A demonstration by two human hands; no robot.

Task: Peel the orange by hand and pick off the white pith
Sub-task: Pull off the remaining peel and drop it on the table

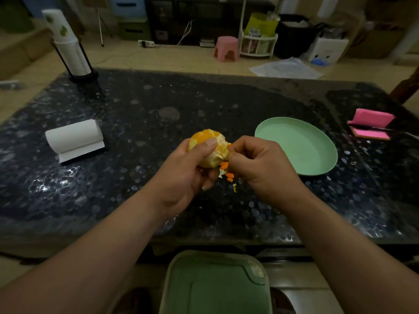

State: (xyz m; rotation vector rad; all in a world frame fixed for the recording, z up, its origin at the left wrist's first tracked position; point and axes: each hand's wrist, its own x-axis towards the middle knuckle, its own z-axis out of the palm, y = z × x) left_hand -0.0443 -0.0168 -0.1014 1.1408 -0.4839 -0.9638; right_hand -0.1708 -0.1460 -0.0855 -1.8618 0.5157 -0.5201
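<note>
My left hand [188, 168] grips a mostly peeled orange [209, 145] above the dark speckled table [158, 109], thumb lying across its top. Bare orange segments show at the top; pale pith covers its right side. My right hand [260, 165] is curled against the fruit's right side and pinches a small bit of peel or pith [229, 146] at its surface. Small orange peel scraps [227, 172] lie on the table just under the two hands.
An empty green plate [297, 147] sits to the right of my hands. A paper towel roll [74, 139] lies at the left, a cup stack in a holder [68, 46] at the far left, pink notes [371, 124] at the right edge. A green lidded bin [215, 284] stands below the table's near edge.
</note>
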